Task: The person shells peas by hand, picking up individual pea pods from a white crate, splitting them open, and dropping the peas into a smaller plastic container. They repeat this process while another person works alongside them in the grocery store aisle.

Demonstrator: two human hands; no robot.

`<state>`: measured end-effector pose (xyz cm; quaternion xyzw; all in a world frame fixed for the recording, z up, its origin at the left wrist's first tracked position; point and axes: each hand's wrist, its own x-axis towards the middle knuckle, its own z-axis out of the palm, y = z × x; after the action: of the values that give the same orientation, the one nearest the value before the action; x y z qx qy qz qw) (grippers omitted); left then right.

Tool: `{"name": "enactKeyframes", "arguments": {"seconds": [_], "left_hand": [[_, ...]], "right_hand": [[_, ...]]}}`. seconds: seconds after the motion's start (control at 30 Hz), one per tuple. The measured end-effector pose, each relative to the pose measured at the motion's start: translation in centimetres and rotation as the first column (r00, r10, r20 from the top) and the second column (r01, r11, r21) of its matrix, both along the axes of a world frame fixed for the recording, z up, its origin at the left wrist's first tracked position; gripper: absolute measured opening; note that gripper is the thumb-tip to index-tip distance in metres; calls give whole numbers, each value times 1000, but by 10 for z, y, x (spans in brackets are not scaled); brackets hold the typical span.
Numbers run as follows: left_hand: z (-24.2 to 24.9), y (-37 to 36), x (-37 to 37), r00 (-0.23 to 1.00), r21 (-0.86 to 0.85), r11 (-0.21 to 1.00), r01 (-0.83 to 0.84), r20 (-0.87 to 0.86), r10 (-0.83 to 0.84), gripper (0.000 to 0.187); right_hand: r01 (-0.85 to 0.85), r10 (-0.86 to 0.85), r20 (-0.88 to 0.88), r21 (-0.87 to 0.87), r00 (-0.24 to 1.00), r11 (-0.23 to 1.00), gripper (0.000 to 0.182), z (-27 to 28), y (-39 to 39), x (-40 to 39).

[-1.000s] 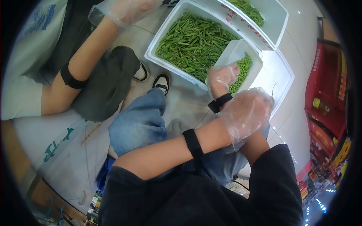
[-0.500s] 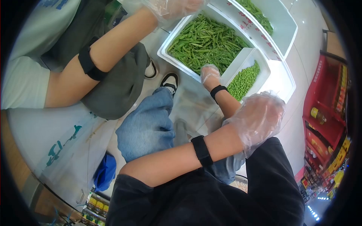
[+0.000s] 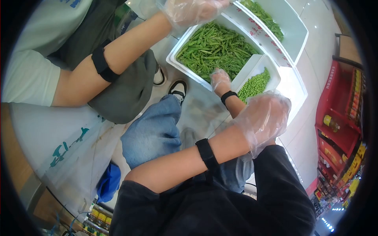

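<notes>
My left hand (image 3: 269,120), in a clear plastic glove, is held close to the camera over my right forearm. Its fingers curl under and look closed; whatever they hold is hidden. My right hand (image 3: 220,80), gloved too, is at the near edge of the green pea pods (image 3: 216,49), its fingers bunched together; I cannot make out anything in them. The pods fill a white foam box (image 3: 170,59). Shelled green peas (image 3: 254,84) lie in a white tray (image 3: 271,63) set at the box's right end, partly behind my left hand.
A co-worker's gloved hand (image 3: 193,13) reaches in at the top left, above the box corner. Beyond stands another white box (image 3: 297,35) with pods. A red shelf rack (image 3: 327,106) with goods is at right. A blue bag (image 3: 109,183) lies at lower left.
My left hand has shifted slightly left and up. My right hand stays by the pods, its fingers a little more bunched. The co-worker's arm has moved slightly right.
</notes>
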<state>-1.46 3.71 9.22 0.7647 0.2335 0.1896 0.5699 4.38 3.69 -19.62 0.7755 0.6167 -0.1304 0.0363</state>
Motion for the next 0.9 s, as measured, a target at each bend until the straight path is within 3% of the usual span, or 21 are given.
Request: {"name": "enactKeyframes", "arguments": {"seconds": [0.03,0.1,0.27,0.43,0.5,0.53,0.6,0.63,0.67,0.7,0.73,0.8,0.87,0.9], "left_hand": [[3,5,-1,997,111,992,64,-48,-59,10],[2,5,-6,999,110,993,41,5,-42,10],[-5,5,-9,995,85,992,94,14,-96,11],[-6,4,-7,997,27,1000,1,77,-3,11],[-8,2,-6,995,29,999,-24,96,21,12],[-8,3,-3,992,44,998,-49,120,43,14],[-4,3,6,997,90,995,35,68,-41,17],[-3,3,12,992,136,983,120,17,-123,19],[-5,1,18,991,136,983,126,20,-130,19],[-3,1,22,990,100,994,38,135,-52,20],[-1,-3,26,970,52,998,-46,241,32,21],[-5,-2,38,950,263,933,-247,258,178,18],[-14,11,40,933,396,864,-312,298,200,19],[-13,23,38,940,400,871,-285,293,173,20]], "right_hand": [[-7,10,37,-65,999,998,17,-1,3,-2],[-9,24,78,-187,997,982,14,-6,12,-7],[17,-15,12,-158,1000,987,12,-16,22,-12],[42,-41,12,-110,999,993,10,1,24,-7],[234,-126,-350,287,928,929,7,19,24,2],[234,-126,-347,290,929,928,7,27,24,12],[609,-241,-784,208,572,766,17,47,11,28],[611,-243,-782,212,574,763,17,71,11,35],[745,-308,-930,-61,199,664,17,103,9,43],[754,-317,-924,-361,-212,548,18,120,3,49],[760,-322,-922,-366,-216,538,18,119,-4,55],[683,-110,-802,-564,-587,465,29,111,-29,64],[636,71,-741,-518,-668,573,38,104,-68,67],[618,107,-673,-590,-732,519,37,149,-67,59]]}}
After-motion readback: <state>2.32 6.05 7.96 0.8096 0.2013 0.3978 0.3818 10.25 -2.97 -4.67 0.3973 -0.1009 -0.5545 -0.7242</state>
